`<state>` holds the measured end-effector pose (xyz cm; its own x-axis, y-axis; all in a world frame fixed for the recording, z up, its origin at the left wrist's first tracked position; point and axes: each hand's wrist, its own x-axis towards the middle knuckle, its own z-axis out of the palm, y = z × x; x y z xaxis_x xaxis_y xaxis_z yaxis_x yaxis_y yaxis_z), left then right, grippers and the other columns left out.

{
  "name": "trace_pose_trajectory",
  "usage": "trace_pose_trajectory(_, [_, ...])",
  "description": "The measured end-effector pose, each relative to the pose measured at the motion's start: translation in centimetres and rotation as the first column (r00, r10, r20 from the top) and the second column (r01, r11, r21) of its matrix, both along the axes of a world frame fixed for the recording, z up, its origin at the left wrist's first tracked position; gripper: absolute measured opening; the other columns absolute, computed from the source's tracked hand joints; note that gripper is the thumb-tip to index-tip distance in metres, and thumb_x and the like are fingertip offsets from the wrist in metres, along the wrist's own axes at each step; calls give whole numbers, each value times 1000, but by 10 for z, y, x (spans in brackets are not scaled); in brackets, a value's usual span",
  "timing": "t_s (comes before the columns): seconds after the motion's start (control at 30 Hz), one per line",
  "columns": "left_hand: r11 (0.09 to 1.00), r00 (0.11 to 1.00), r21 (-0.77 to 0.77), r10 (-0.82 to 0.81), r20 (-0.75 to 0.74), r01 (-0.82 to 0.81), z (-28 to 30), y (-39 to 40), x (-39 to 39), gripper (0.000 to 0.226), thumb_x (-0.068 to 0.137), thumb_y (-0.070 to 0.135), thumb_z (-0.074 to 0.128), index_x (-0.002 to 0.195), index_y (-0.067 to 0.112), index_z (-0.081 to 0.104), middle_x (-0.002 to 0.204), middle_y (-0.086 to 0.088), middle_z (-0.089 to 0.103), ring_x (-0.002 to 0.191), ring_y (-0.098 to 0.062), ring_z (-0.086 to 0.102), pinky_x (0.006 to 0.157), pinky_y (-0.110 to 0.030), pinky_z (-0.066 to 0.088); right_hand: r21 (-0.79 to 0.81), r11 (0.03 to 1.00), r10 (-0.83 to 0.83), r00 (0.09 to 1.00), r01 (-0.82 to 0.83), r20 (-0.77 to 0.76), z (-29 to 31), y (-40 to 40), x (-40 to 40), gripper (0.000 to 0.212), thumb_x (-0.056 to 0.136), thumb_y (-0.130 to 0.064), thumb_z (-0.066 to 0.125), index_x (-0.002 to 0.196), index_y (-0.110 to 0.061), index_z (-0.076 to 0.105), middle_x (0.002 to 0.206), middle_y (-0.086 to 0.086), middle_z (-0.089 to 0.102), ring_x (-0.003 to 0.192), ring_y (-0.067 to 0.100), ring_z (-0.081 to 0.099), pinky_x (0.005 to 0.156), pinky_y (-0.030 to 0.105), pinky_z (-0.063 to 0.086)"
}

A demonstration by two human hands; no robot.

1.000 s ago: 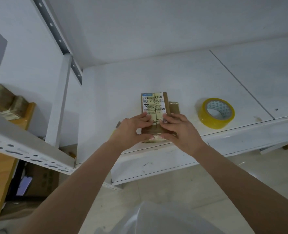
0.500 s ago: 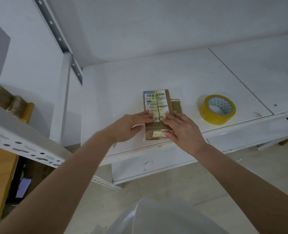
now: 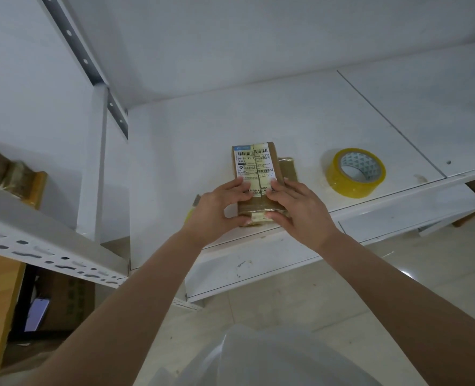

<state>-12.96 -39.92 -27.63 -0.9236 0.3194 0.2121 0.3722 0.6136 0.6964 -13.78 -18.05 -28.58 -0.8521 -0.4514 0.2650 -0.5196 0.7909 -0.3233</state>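
Brown cardboard parcel [image 3: 255,188], glossy yellow tape roll [image 3: 354,171], matt white shelf [image 3: 202,135].

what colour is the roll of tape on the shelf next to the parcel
Yellow, with a white patterned core; the roll of tape shows clearly in the head view.

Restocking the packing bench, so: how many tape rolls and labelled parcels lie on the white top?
tape roll: 1
labelled parcel: 1
Total: 2
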Motion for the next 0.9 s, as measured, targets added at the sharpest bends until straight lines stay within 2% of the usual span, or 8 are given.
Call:
trace_pose_trajectory(0.1, [998, 995, -39, 36, -97, -40, -4, 8, 5, 51, 71, 6, 84, 119, 2, 66, 135, -4, 57, 133, -9, 38, 106, -1, 20, -36, 999, -6, 999, 7, 32, 0, 0, 0, 44, 86, -25, 72, 123, -3, 64, 137, 12, 56, 131, 38, 47, 100, 54, 46])
trace_pose_trajectory(0.17, [995, 992, -85, 31, -126, -42, -3, 8, 6, 50, 71, 6, 84, 117, 2, 66, 135, -5, 57, 130, -9, 38, 96, 10, 9, -73, 997, -19, 998, 24, 58, -1, 3, 1, 50, 86, -28, 72, 129, -4, 60, 141, 13, 53, 130, 36, 48, 100, 52, 45])
trace_pose_trajectory(0.23, [993, 993, -116, 17, -115, -31, 1, 7, 5, 51, 71, 8, 84, 118, 2, 65, 136, -6, 57, 130, -9, 37, 96, 10, 9, -97, 987, -118, 990, 125, 77, -2, 8, 4, 60, 82, -38, 75, 128, -5, 57, 136, 15, 56, 119, 36, 54, 94, 46, 47])
trace_pose_trajectory(0.33, [992, 998, -125, 20, -61, -28, 4, 8, 3, 54, 71, 13, 85, 120, 4, 64, 138, -4, 56, 136, -10, 37, 105, 0, 17, 23, 944, -330, 944, 330, 10, -3, 14, 5, 61, 71, -61, 72, 97, -6, 64, 92, 11, 67, 88, 32, 59, 77, 40, 45])
trace_pose_trajectory(0.47, [982, 992, -142, 116, -50, -122, 2, 16, 5, 52, 70, 19, 85, 117, 8, 66, 138, 2, 56, 136, -7, 38, 98, 7, 13, 40, 960, -272, 959, 276, -86, -1, 12, 4, 52, 65, -53, 79, 53, -6, 59, 45, 11, 52, 47, 30, 51, 61, 34, 37])
trace_pose_trajectory(0.57, [976, 989, -162, 135, -59, -143, 1, 20, 6, 51, 74, 20, 83, 120, 9, 65, 142, 4, 53, 133, 2, 33, 97, 6, 13, 41, 965, -251, 954, 261, -161, -2, 8, 7, 52, 62, -50, 80, 46, -7, 55, 37, 9, 46, 37, 27, 44, 57, 33, 42])
trace_pose_trajectory(0.73, [976, 989, -161, 137, -50, -144, 2, 20, 6, 54, 74, 20, 83, 123, 10, 64, 141, 3, 53, 129, 8, 29, 99, 1, 16, 125, 930, -307, 919, 345, -248, -8, 17, 11, 53, 71, -61, 69, 58, -11, 59, 45, 5, 55, 46, 26, 52, 64, 36, 45])
trace_pose_trajectory(0.9, [972, 988, -176, 150, -39, -155, 2, 21, 6, 51, 74, 23, 83, 121, 12, 65, 142, 6, 52, 134, 6, 31, 100, -5, 21, 110, 977, -139, 936, 183, -323, -10, 19, 5, 41, 71, -35, 84, 49, -12, 57, 39, 3, 49, 41, 25, 47, 59, 33, 44])
